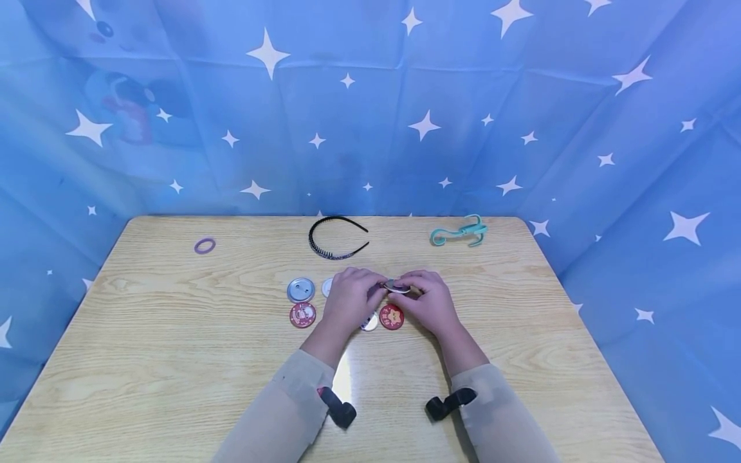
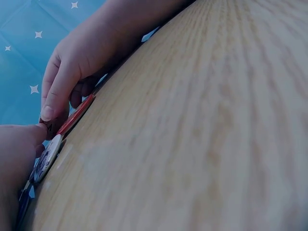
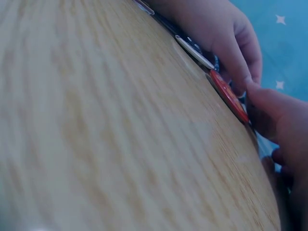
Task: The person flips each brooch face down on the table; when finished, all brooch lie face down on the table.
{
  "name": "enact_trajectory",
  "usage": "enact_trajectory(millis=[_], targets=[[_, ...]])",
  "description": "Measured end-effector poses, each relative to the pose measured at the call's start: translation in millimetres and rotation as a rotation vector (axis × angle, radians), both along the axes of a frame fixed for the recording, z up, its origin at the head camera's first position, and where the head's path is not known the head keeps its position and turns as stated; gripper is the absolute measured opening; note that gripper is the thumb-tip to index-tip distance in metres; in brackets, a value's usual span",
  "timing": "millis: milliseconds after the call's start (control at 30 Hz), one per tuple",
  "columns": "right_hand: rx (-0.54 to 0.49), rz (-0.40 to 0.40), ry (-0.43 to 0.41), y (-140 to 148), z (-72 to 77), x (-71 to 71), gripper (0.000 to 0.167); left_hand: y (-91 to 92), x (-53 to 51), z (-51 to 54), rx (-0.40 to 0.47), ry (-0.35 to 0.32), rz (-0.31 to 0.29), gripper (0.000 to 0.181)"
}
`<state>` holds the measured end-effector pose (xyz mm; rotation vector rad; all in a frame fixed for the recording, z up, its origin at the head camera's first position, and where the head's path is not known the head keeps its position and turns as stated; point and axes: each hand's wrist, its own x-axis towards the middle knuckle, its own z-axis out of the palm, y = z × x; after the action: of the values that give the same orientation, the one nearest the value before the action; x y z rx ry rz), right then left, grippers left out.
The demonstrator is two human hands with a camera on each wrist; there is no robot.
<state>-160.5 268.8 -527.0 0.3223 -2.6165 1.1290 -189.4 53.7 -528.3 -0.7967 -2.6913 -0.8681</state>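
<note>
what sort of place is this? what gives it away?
Likely a staged recording setup, not a lived-in room: a wood-grain tabletop, a blue star-print cloth hung behind it and along the sides, and black wrist cameras.

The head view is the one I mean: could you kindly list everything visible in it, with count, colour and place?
Backdrop: 1, blue with white stars, behind the table
Table: 1, light wood, under the hands
Ring: 1, purple, far left
Headband: 1, black, far middle
Curled clip-like item: 1, teal, far right
Silver badge: 1, silver-grey, left of the left hand
Patterned badge: 1, pinkish red, just nearer than the silver badge
Whitish badges: 2, partly hidden by the left hand
Star badge: 1, red, below the held badge
Held badge: 1, silvery edge, between both hands' fingers
Wrist cameras: 2, black, at the cuffs
Sleeves: 2, pale beige, forearms
Left hand: 1, pinching
Right hand: 1, pinching
</note>
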Motion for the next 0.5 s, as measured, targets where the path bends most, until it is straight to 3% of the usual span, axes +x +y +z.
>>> enact_trajectory(millis=[500], targets=[[0.039, -0.011, -0.039, -0.7, -0.6, -1.0, 0.027, 0.5, -0.2, 1.3, -0.021, -0.007, -0.010, 0.027]])
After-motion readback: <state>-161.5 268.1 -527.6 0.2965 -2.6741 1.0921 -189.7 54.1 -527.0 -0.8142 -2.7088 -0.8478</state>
